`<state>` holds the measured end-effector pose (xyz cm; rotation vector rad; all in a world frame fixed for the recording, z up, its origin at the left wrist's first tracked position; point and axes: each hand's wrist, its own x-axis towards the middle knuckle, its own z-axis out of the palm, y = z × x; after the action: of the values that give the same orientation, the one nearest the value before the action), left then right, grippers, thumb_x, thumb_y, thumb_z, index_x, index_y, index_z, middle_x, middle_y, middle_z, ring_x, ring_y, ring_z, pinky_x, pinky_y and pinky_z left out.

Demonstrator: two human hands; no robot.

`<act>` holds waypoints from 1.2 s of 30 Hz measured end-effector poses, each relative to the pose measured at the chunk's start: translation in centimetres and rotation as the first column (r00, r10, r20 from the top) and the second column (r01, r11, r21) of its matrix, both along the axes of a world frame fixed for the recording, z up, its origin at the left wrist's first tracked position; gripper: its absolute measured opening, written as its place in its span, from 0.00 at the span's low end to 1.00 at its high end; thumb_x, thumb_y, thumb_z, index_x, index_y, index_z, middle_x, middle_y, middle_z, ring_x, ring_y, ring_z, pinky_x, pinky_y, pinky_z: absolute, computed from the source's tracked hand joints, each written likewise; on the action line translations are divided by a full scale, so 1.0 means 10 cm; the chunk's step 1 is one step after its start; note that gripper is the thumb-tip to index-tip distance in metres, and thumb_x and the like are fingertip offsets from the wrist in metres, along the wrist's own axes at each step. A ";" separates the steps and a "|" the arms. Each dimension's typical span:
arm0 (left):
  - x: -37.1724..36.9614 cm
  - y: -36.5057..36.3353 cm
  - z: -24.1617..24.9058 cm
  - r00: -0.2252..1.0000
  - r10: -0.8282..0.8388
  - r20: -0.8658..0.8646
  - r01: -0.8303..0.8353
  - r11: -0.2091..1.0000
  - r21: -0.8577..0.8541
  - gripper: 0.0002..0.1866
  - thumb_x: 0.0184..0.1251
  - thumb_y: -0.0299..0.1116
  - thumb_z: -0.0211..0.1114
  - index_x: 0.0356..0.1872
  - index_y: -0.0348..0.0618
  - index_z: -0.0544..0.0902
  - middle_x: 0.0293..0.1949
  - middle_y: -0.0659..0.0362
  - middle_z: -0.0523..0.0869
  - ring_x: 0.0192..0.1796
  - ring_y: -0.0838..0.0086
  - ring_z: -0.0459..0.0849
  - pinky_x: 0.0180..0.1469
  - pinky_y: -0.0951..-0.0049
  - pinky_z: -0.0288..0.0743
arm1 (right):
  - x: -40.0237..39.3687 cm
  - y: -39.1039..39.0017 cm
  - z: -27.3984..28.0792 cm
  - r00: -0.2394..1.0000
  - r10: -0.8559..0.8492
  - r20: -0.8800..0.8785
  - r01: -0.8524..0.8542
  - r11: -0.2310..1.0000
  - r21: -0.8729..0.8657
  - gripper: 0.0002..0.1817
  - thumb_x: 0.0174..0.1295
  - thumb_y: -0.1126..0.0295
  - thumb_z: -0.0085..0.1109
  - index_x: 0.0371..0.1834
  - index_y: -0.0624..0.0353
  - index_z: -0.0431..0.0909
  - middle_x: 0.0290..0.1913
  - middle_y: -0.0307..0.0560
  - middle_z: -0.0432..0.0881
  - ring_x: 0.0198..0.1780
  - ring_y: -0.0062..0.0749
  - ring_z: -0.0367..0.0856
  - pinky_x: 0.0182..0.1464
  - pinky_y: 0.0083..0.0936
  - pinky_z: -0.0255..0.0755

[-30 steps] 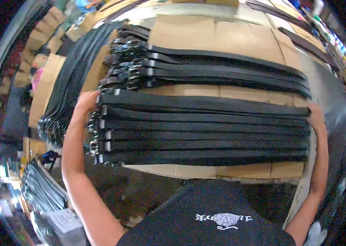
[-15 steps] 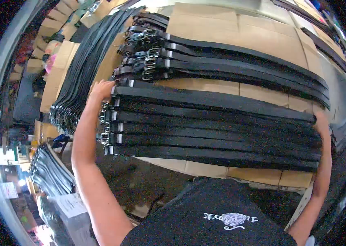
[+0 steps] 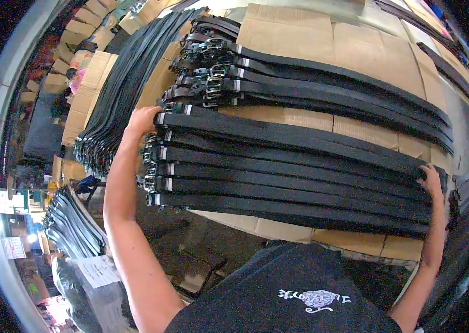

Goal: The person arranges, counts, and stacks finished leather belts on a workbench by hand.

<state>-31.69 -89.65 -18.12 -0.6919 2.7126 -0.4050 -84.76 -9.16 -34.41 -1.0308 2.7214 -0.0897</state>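
Several black belts (image 3: 301,166) with metal buckles lie side by side in layered rows before me, buckles at the left and tips at the right. My left hand (image 3: 145,118) is closed on the buckle end of the uppermost belt in the near group; its fingertips are partly hidden. At the far right my right hand (image 3: 431,181) rests on the tip end of the same group, thumb and fingers apart in a curve. A second group of black belts (image 3: 345,89) lies just beyond, its buckles (image 3: 218,72) bunched at the left.
Cardboard sheets (image 3: 290,33) cover the table beneath the belts. A long pile of belts (image 3: 134,72) slants along the left, with more belts (image 3: 73,222) lower left. Other belts (image 3: 451,72) lie at the far right edge. A clear bag with a paper label (image 3: 99,272) stands lower left.
The view has shifted slightly, so the belts appear a little further right. My right hand has moved down across the tip ends, and its fingers have parted. My left hand remains at the buckles.
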 end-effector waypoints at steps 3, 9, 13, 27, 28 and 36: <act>-0.04 0.07 0.13 0.999 0.038 0.016 -0.039 0.997 0.062 0.34 0.34 0.31 0.78 0.51 0.51 0.78 0.47 0.56 0.84 0.53 0.60 0.81 0.54 0.58 0.72 | 0.09 -0.14 0.12 0.997 -0.070 0.018 0.068 0.989 0.128 0.43 0.28 0.70 0.78 0.58 0.55 0.73 0.57 0.51 0.74 0.59 0.49 0.72 0.60 0.38 0.67; -0.03 0.14 0.24 1.000 0.014 0.010 -0.014 1.000 0.016 0.33 0.33 0.33 0.78 0.50 0.53 0.79 0.47 0.59 0.85 0.54 0.61 0.80 0.56 0.58 0.69 | 0.45 -0.58 0.39 0.995 -0.019 -0.096 0.034 0.988 0.153 0.47 0.27 0.64 0.80 0.61 0.53 0.72 0.61 0.49 0.72 0.64 0.49 0.68 0.67 0.45 0.57; 0.04 0.00 0.01 0.999 -0.042 -0.031 0.039 0.995 -0.093 0.34 0.32 0.38 0.79 0.50 0.55 0.78 0.49 0.63 0.84 0.57 0.65 0.77 0.58 0.56 0.65 | 0.46 -0.78 0.23 1.000 0.019 -0.014 -0.017 0.993 0.116 0.46 0.29 0.61 0.79 0.60 0.53 0.72 0.61 0.50 0.72 0.63 0.50 0.68 0.66 0.45 0.58; -0.07 -0.01 0.21 0.997 -0.054 0.058 0.060 0.992 -0.110 0.32 0.33 0.34 0.78 0.49 0.60 0.81 0.44 0.64 0.85 0.55 0.67 0.78 0.54 0.60 0.66 | 0.79 -0.99 0.24 1.000 -0.023 0.008 0.022 0.995 0.102 0.47 0.32 0.56 0.79 0.62 0.54 0.71 0.64 0.52 0.68 0.68 0.49 0.62 0.69 0.46 0.53; -0.04 -0.09 0.17 0.997 -0.056 0.044 0.062 0.989 -0.134 0.30 0.35 0.33 0.77 0.49 0.60 0.82 0.44 0.63 0.85 0.55 0.67 0.78 0.54 0.60 0.66 | 0.91 -1.10 0.30 1.000 -0.014 -0.003 0.014 0.996 0.091 0.47 0.32 0.55 0.78 0.62 0.54 0.71 0.65 0.52 0.67 0.69 0.49 0.61 0.70 0.47 0.51; -0.36 0.95 1.48 0.986 0.091 -0.140 -0.046 0.954 0.296 0.31 0.34 0.36 0.75 0.49 0.47 0.81 0.37 0.54 0.85 0.43 0.65 0.83 0.51 0.68 0.75 | 1.68 -2.21 0.32 0.957 0.264 -0.122 -0.289 0.912 -0.290 0.50 0.37 0.41 0.71 0.63 0.59 0.68 0.63 0.54 0.69 0.67 0.49 0.63 0.71 0.48 0.48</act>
<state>-35.30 -80.11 -3.37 -0.7554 2.7965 0.0707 -67.91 -31.25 -31.19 -1.5282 2.6513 -0.4420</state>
